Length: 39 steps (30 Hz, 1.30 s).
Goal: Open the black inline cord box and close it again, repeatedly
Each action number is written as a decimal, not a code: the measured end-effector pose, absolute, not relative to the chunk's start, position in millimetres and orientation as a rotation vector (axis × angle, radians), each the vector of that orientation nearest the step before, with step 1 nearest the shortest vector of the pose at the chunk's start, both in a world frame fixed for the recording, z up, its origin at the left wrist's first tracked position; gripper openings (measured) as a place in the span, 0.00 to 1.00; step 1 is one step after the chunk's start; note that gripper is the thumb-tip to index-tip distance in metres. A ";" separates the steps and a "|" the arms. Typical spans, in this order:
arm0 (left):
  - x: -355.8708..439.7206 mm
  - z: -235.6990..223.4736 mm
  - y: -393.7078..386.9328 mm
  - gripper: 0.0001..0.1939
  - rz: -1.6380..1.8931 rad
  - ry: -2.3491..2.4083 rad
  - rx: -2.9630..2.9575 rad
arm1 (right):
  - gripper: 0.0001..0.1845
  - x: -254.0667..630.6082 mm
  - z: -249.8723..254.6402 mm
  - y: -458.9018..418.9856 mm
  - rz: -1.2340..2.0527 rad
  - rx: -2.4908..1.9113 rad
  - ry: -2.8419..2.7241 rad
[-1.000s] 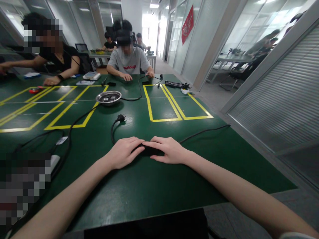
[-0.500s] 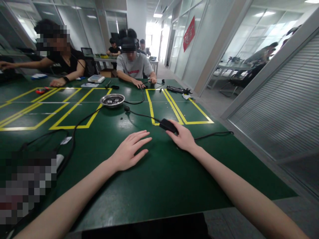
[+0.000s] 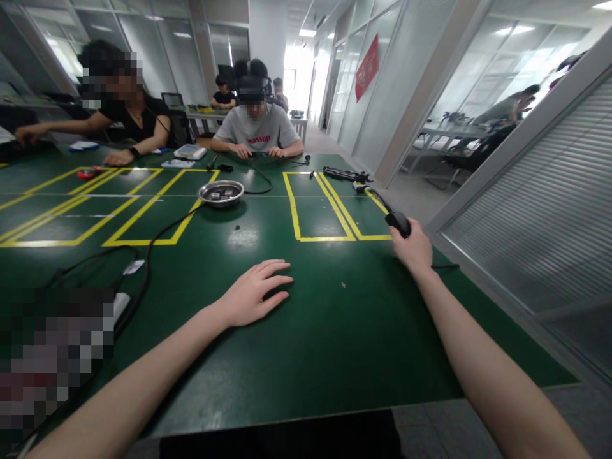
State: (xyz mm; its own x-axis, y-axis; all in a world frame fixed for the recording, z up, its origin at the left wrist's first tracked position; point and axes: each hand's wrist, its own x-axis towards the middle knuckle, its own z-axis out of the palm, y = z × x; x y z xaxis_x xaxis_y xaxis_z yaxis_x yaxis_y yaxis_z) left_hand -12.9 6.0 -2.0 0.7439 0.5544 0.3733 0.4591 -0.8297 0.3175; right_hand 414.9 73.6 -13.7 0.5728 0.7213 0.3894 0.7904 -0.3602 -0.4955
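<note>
left hand (image 3: 253, 294): flat, palm down, fingers spread and pointing toward the far edge, resting mid-tabletop | right hand (image 3: 412, 245): curled shut in a grip, knuckles up, near the right edge | both forearms bare, outstretched from the near edge | hands well apart

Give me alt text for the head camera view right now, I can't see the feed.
The person's right hand grips a black power adapter near the right edge of a green table, its cable running away across the yellow tape; the left hand lies flat and empty on the tabletop. Beyond sit a metal bowl and two seated people.
</note>
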 end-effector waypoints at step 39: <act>-9.8 3.2 4.9 0.14 0.598 0.808 2.697 | 0.21 438.9 -27.1 82.0 -0.133 -2.134 -1.080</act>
